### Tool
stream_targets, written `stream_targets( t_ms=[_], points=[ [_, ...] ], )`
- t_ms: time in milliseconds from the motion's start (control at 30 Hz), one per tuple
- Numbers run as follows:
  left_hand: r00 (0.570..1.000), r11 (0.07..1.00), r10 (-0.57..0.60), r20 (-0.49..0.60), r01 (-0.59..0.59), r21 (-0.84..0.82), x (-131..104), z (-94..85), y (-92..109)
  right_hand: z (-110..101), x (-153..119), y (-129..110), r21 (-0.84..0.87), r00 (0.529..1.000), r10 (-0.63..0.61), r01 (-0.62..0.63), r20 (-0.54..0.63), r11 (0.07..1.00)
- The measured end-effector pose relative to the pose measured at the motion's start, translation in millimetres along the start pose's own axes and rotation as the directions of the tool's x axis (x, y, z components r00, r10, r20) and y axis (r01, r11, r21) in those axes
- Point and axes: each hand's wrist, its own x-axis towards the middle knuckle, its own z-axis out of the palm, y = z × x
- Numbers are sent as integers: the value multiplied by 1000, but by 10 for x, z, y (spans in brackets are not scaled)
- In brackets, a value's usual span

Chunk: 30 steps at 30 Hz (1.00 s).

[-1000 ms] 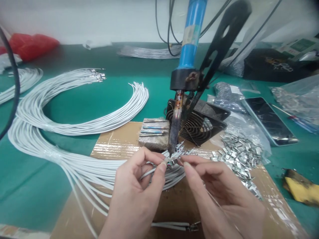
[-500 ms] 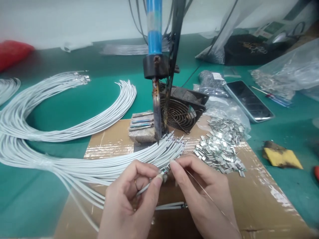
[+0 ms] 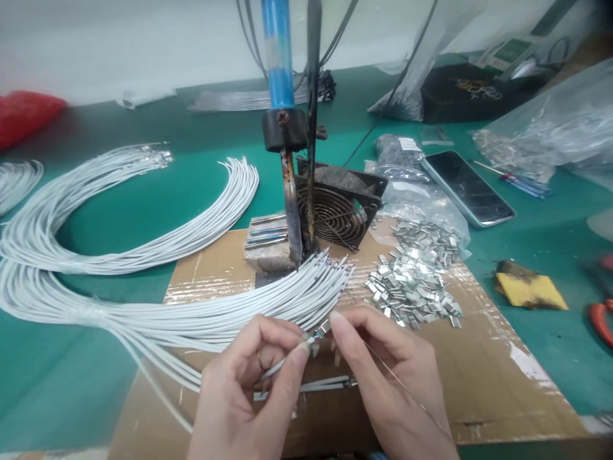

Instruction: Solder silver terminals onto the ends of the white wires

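Between finger and thumb, my left hand (image 3: 253,383) pinches a white cable (image 3: 274,369) close to its stripped end, where fine coloured wires show. My right hand (image 3: 390,370) is closed on a small metal connector (image 3: 324,328) held against those wires. A thin solder wire (image 3: 395,378) runs through the right hand's fingers and down over the palm. Just beyond the hands lies a thick bundle of white cables (image 3: 230,316), ends pointing right. The soldering iron (image 3: 291,211) stands clamped above the bundle, its tip apart from both hands.
Loose metal connectors (image 3: 416,275) are heaped right of the cables on the cardboard (image 3: 498,383). A fan (image 3: 335,214) stands behind the iron, beside a grey block (image 3: 269,246). Farther right are a phone (image 3: 469,186), a yellow sponge (image 3: 531,289) and red-handled pliers (image 3: 601,322).
The view has shifted slightly, so the iron and fan appear farther left and the red-handled pliers show more. Both hands keep their grip, and the connector at the cable end is more visible.
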Motion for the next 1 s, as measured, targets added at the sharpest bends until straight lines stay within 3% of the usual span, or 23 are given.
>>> stream_targets(
  t_ms=[100,267,333,433,500,567,700,833,1000],
  points=[
    [998,1000,1,-66,-2,-9,-19,19,18,-8,-26,4,68,999,8,-5,-32,998],
    [999,1000,30,-11,-30,-8,0,-2,-6,-4,-46,-12,96,998,66,-65,-5,993],
    [998,998,61,-30,-62,-28,3,-15,-32,4,-50,-37,127,989,148,-150,31,980],
    [996,994,90,-27,-91,-55,-15,-8,-62,18,-61,-77,235,940,323,-340,111,910],
    [994,993,99,-43,-102,-65,-32,16,-68,29,-73,-94,287,915,379,-404,140,869],
    [988,990,110,-108,-118,-72,-45,49,-66,39,-90,-98,332,908,397,-419,135,845],
    [979,983,173,-108,-178,-38,-64,109,-57,57,-120,-82,373,904,419,-421,91,827],
    [962,981,195,-191,-193,32,-93,146,-63,68,-109,-62,415,900,421,-428,113,803],
    [954,965,245,-172,-224,136,-109,152,-91,71,-84,-16,428,897,416,-437,147,791]
  ],
)
